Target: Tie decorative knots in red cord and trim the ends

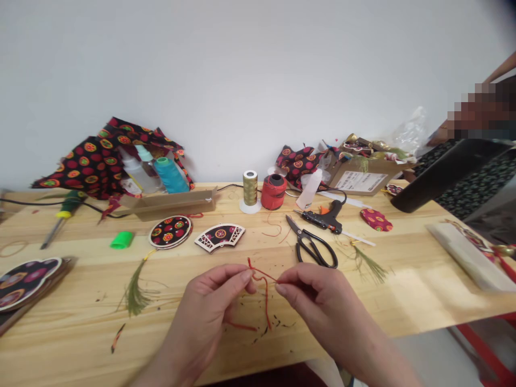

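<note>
Between my two hands runs a red cord [264,276], stretched above the front of the wooden table. My left hand [213,301] pinches it near a small loop or knot, and loose ends dangle below. The thumb and forefinger of my right hand [312,298] close on the other stretch. Just beyond my right hand lie black-handled scissors [312,244], blades pointing away to the left. Past my left hand rests a fan-shaped ornament [220,237] with a patterned cloth middle. Left of that is a round ornament [170,232] with an olive tassel [138,290].
A gold thread spool [250,191] and a red cord spool [274,192] stand near the wall. Right of them are a glue gun [326,217], a white bottle [309,189] and a full cardboard box [357,177]. A screwdriver [60,217] lies left. Another person's arm [502,67] shows at right.
</note>
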